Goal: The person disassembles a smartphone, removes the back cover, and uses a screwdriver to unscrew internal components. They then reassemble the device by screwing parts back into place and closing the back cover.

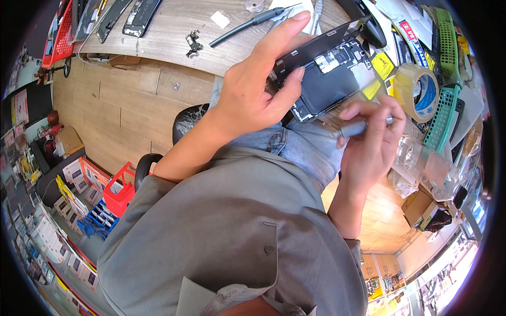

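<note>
My left hand (252, 87) grips an opened smartphone (327, 87) above my lap, thumb on the inside edge and fingers behind the raised panel. The phone's black display panel (311, 48) stands up from the body, which exposes a dark battery, metal shields and small connectors. Just below the phone's near right corner, my right hand (371, 139) is closed around a grey pen-shaped tool (353, 128). Its thin end points toward the phone but is blurred, so its kind and any contact cannot be made out.
On the wooden bench (168, 39) lie a dark screwdriver (247, 25), small phone parts (194, 43) and another opened phone (141, 18). At right are a clear tape roll (416, 92), a teal basket (441, 118) and plastic bags (427, 163). A red basket (59, 34) sits at far left.
</note>
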`<state>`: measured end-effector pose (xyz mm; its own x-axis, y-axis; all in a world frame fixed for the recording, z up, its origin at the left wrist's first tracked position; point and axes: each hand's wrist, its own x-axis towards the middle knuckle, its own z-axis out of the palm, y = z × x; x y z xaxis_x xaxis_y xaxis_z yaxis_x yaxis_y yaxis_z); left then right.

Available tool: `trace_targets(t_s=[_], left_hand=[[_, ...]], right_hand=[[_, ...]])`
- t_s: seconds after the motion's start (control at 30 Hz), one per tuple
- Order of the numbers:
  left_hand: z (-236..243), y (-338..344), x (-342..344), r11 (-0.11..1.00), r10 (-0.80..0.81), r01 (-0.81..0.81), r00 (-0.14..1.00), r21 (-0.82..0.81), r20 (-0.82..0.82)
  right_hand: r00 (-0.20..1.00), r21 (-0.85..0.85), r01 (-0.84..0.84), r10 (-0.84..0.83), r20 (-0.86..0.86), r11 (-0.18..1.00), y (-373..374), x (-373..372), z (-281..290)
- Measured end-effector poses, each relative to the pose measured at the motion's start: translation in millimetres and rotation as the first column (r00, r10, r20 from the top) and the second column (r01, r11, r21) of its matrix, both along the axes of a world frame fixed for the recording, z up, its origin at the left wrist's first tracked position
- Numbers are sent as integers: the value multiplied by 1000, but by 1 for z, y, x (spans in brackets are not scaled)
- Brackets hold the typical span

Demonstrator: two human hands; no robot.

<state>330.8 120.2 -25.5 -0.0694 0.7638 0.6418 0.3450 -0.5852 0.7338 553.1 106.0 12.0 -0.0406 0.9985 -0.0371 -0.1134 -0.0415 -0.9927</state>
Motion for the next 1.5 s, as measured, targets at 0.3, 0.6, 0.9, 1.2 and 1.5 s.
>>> trace_targets(t_s=[0.3, 0.6, 0.9, 1.2, 1.5], left_hand=[[-10, 2, 1, 994, -6, 10, 999, 110, -34], [-8, 4, -7, 989, -40, 53, 995, 137, -94], [6, -8, -10, 998, -57, 54, 986, -26, -160], [13, -7, -12, 986, -160, 147, 966, -80, -202], [14, -4, -9, 991, -131, 123, 968, -49, -214]], right_hand=[[998, 45, -54, 54, 17, 997, -10, -14, -5], [997, 87, -76, 74, 22, 993, -9, -14, -12], [999, 41, -1, 2, -32, 999, -8, -12, -11], [984, 27, 88, -83, -157, 996, 3, -11, -11], [987, 11, 86, -83, -139, 996, 3, -12, -12]])
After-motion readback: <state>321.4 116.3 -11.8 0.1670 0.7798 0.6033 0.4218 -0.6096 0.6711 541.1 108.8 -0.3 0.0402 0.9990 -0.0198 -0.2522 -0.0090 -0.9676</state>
